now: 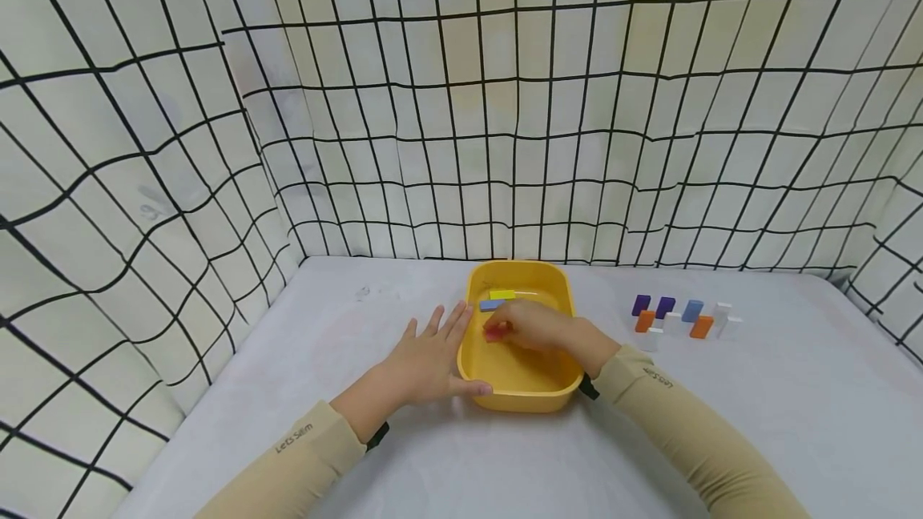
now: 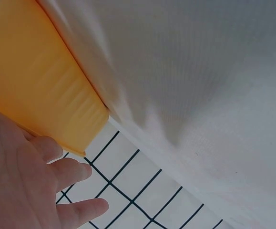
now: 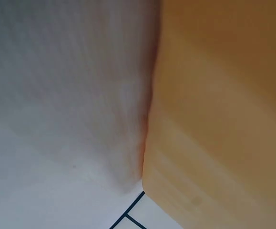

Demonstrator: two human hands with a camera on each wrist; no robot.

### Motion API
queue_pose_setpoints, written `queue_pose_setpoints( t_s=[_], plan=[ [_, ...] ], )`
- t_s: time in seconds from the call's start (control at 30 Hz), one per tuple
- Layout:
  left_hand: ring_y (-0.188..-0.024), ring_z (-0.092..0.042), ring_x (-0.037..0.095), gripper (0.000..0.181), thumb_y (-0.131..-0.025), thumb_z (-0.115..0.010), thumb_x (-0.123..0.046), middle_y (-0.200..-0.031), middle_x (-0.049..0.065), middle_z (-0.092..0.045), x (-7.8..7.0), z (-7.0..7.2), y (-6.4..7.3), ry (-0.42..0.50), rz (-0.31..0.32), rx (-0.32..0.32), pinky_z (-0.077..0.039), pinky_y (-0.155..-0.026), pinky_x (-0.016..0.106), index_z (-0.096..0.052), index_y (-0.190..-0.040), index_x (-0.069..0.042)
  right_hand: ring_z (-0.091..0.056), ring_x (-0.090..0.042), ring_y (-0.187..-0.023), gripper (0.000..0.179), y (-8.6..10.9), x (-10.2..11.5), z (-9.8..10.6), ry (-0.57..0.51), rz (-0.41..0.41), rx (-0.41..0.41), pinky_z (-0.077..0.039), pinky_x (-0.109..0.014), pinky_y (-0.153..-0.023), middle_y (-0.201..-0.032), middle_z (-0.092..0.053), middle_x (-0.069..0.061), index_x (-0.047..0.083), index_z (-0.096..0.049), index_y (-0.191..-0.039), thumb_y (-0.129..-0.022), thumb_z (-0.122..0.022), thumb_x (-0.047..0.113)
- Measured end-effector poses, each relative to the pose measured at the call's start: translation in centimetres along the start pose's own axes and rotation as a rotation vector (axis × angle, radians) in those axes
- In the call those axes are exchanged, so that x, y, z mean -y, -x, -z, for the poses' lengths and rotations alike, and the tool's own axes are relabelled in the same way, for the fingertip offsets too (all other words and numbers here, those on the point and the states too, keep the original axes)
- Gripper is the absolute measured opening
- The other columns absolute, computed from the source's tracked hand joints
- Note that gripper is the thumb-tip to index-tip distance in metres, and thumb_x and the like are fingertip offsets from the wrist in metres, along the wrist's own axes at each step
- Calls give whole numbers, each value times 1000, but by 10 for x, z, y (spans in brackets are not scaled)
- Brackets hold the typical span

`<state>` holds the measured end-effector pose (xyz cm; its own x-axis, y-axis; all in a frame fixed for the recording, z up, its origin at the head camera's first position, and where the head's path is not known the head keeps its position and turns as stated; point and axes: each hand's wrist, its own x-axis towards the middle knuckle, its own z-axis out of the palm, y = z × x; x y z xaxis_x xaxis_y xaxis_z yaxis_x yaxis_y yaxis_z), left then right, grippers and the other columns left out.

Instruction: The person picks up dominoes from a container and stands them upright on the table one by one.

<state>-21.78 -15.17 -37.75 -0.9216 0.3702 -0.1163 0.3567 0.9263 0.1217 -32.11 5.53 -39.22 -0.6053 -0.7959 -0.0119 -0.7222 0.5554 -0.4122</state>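
A yellow plastic tub (image 1: 519, 400) stands on the white table in the head view. My right hand (image 1: 537, 324) reaches down into it over the right rim, its fingers pinching a small red block (image 1: 497, 333). Beyond that hand, a blue block (image 1: 493, 305) and a yellow block (image 1: 502, 294) lie inside the tub. My left hand (image 1: 430, 360) spreads its fingers along the tub's left rim, thumb at the near corner. In the left wrist view, the left hand's fingers (image 2: 73, 174) extend beside the tub wall (image 2: 42, 81). Only the tub's outer side (image 3: 223, 119) shows in the right wrist view.
To the right on the table (image 1: 793, 423) stand several small blocks: purple (image 1: 641, 305), orange (image 1: 701, 327), blue (image 1: 692, 311) and white (image 1: 721, 315). A white backdrop with a black grid (image 1: 534, 158) encloses the back and left sides.
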Motion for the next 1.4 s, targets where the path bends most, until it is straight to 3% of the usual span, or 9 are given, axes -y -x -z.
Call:
queue_pose_setpoints(
  t_s=[0.4,0.7,1.27,1.4],
  plan=[
    [-154,-13,40,120,-84,-55,-83,-172,6,-8,1,-1,-1,-5,-1,1,-15,-117,68,-9,-166,-9,-63,-23,-116,24,3,2,2,29,-28,7,-47,-39,-107,-117,-72,-4,7,-76,-121,-98,-70,8],
    [-155,-13,40,121,-83,-54,-84,-172,5,-8,0,-2,-1,-7,5,4,-15,-117,68,-7,-166,-10,-60,-15,-90,26,10,8,8,20,-4,-22,-54,-28,-89,-104,-70,-1,5,-76,-121,-95,-75,12],
    [-155,-12,39,120,-84,-55,-83,-172,5,-7,-1,0,-2,-7,19,20,-14,-118,68,-6,-166,-11,-59,-15,-87,35,28,1,27,0,-15,-72,-56,-26,-85,-105,-64,-2,5,-75,-123,-88,-80,4],
    [-155,-13,39,120,-83,-55,-84,-172,5,-8,-1,0,-2,-11,21,19,-15,-118,67,-7,-166,-11,-59,-16,-89,37,34,2,31,-13,-58,-88,-57,-30,-87,-112,-65,-5,6,-74,-123,-87,-81,1]
  ],
)
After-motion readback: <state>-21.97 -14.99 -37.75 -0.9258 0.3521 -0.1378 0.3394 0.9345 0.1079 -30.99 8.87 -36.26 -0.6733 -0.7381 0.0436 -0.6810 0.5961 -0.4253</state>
